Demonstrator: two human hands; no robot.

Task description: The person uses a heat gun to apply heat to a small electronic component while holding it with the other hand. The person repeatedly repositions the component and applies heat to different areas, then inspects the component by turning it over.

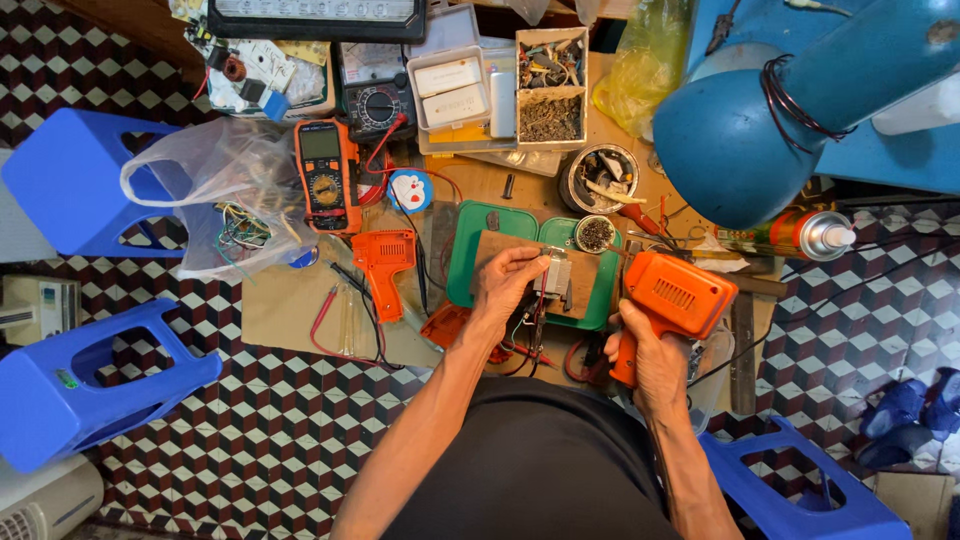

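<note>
**Both hands busy at the centre of the bench**

Down the middle of the frame we go: the left hand [508,283] is curled round a small metal part [555,275], fingers pinched on it, holding it over a brown wooden board [585,290] that lies on a green tray [470,250]. Just right of centre, the right hand [650,365] is wrapped tight around the grip of an orange soldering gun [675,300], body of the tool pointing toward the part (the tip itself is hard to make out). Thin wires [530,340] trail from the part toward the lower edge of the table.

Around them, plenty of clutter. A second orange soldering gun [385,262] lies left of the tray, untouched. Above it sits an orange multimeter [325,175], and at upper left a clear plastic bag [215,195] slumps with coloured wires inside. A small round tin [595,233] sits at the tray's upper right corner, a larger round tin [600,178] above it. A divided parts box [550,90] stands at top centre. A big blue lamp shade [735,140] looms at upper right, a spray can [800,233] lying below it. Blue plastic stools [75,180] stand on the chequered floor at left.
</note>
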